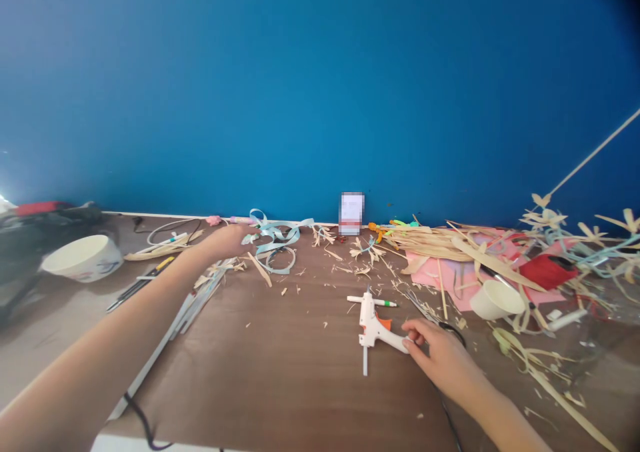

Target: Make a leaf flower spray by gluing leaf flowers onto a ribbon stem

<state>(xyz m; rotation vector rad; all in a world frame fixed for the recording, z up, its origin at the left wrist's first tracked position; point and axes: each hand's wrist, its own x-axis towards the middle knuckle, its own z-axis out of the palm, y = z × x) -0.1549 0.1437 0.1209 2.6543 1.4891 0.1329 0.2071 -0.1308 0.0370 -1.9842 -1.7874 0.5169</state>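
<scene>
My right hand (440, 352) is at the table's right front, its thumb and fingers closed on the handle end of a white glue gun (369, 325). The glue gun lies on its side with an orange trigger, and a clear glue stick (365, 362) pokes out of its back. Beyond it lies a white marker with a green band (387, 303). Stretched far across the table, my left hand (237, 240) is beside a curled light blue ribbon (280, 235). Its fingers are blurred, so whether it grips anything is unclear. Several glue sticks (200, 299) lie beneath that forearm.
A white bowl (84, 259) and a craft knife (143, 282) lie left. On the right are dried husk strips (425, 239), pink paper (420, 265), a paper cup (495, 299), a red object (547, 272) and scissors (453, 332). A blue wall (300, 105) stands behind.
</scene>
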